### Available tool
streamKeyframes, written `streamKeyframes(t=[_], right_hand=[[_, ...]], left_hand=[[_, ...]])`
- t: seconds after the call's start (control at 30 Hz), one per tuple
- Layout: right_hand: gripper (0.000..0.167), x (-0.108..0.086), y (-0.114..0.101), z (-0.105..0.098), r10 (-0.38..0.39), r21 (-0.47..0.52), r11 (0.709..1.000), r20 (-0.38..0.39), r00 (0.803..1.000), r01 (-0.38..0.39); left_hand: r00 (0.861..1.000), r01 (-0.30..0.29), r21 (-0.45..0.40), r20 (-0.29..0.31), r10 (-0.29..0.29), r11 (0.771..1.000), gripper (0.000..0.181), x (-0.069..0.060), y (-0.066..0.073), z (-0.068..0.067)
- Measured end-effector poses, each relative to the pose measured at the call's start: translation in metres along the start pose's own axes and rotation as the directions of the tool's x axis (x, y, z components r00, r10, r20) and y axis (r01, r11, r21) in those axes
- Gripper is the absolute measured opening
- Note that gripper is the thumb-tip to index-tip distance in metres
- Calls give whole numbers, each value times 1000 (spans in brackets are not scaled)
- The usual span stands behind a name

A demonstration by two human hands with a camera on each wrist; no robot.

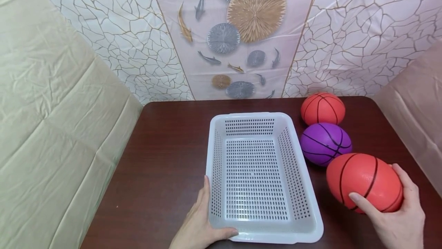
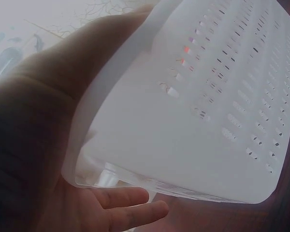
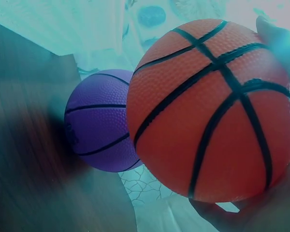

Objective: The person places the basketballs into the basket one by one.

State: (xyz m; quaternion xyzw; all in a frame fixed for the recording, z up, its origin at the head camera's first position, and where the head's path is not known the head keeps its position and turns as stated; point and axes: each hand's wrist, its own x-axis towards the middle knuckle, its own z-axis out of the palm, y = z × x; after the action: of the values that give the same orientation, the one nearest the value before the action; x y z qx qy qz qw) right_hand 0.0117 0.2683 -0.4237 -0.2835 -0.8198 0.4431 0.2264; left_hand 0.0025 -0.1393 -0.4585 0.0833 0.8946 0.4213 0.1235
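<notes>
My left hand [image 1: 197,218] grips the near left corner of a white perforated plastic basket [image 1: 266,237], thumb along the near rim and fingers against the left side. The basket's slotted wall [image 2: 150,130] fills much of the left wrist view. Off the basket's right side, my right hand [image 1: 400,210] holds a red toy basketball [image 1: 362,182] with black lines, thumb on its near side and fingers round its right. The ball seems raised above the table. Beyond it in the right wrist view is a purple basketball [image 3: 99,121]; whether the two touch I cannot tell.
Another red basketball [image 1: 322,109] sits at the back right of the dark wooden table [image 1: 155,172], behind the purple one. A patterned cloth wall [image 1: 131,30] rises at the table's back edge. Plain beige cloth [image 1: 51,126] hangs along the left, with more on the right.
</notes>
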Motion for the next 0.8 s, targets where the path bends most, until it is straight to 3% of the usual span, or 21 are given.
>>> streamKeyframes(t=[0.33,0.8], right_hand=[[105,-4,-7,2,-76,92,993,-4,997,76],[110,-16,-24,5,-206,174,963,-8,979,204]], left_hand=[[1000,-12,-9,-1,12,1000,138,0,0,0],[1000,-10,1,-1,10,1000,139,0,-2,0]])
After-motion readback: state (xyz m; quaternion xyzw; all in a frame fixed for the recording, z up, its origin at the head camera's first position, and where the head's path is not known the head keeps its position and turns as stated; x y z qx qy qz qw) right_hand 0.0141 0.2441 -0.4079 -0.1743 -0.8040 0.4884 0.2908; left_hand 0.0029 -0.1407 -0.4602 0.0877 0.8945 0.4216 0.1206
